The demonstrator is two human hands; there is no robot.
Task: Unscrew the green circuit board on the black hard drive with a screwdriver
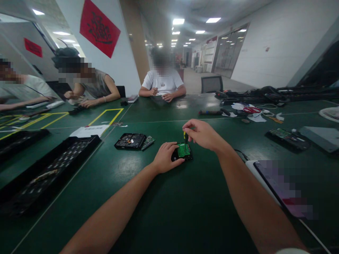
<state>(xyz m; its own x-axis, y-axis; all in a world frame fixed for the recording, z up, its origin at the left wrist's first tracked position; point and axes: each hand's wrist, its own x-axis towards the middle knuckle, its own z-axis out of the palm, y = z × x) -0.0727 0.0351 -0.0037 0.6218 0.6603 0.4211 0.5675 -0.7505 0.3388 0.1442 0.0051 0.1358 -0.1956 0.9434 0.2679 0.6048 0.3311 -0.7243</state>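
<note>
A small black hard drive (174,157) with a green circuit board (183,151) facing up lies flat on the table in front of me. My left hand (166,157) grips it from the left, thumb along the near edge and fingers at the far edge. Between the fingertips of my right hand (199,133) is a yellow and black screwdriver (186,137), held upright. Its shaft points down at the board, and the tip is too small to make out. Just left of my left hand lie a black drive-like case (130,140) and a loose circuit board (148,142).
Long black trays (53,169) stand on the green table (169,211) at left. To the right are a phone-like screen (280,187), another device with a green board (287,138), a grey box (320,135) and cables. Several people sit across the table.
</note>
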